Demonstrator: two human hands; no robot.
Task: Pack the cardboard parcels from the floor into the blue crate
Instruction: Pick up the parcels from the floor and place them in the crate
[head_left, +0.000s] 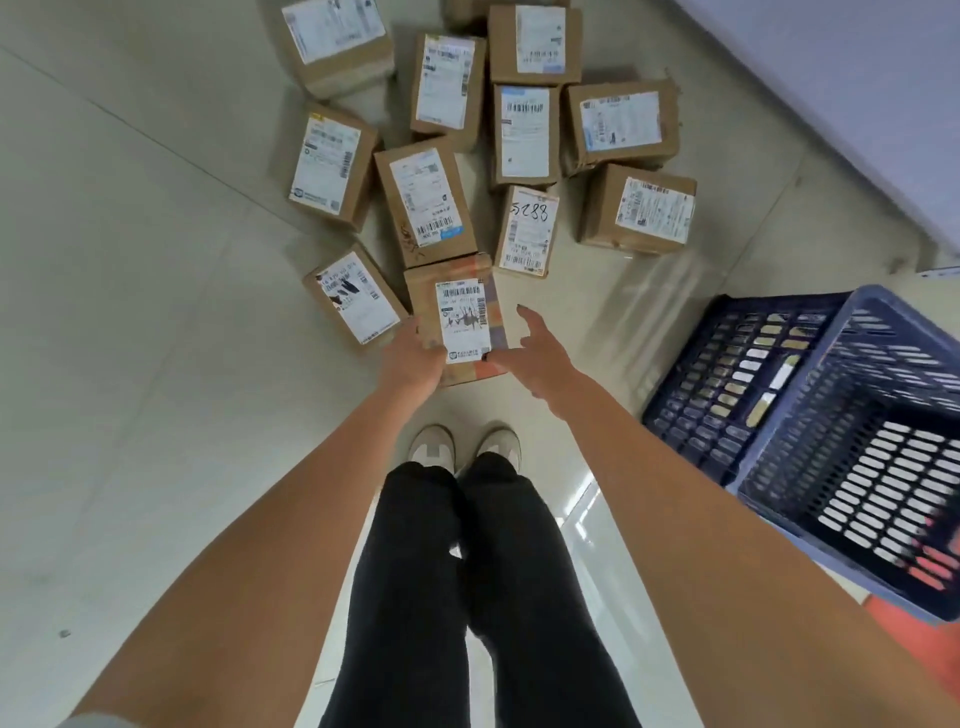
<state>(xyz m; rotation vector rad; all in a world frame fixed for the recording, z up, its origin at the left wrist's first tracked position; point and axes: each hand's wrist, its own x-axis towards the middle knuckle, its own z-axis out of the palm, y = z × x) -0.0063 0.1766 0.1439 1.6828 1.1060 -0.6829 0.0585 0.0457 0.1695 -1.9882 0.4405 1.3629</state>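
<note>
Several brown cardboard parcels with white shipping labels lie in a cluster on the floor ahead of me. The nearest parcel lies flat just beyond my shoes. My left hand rests against its near left corner, fingers laid along the side. My right hand is at its near right corner, thumb touching the label edge, the other fingers spread and off the box. The blue crate, a lattice-walled plastic box, stands to my right; the part of its inside that shows holds no parcel.
A parcel marked 5288 and another labelled parcel flank the nearest one. A pale wall or panel runs along the far right. My legs and white shoes stand just behind the parcel. Bare tiled floor lies to the left.
</note>
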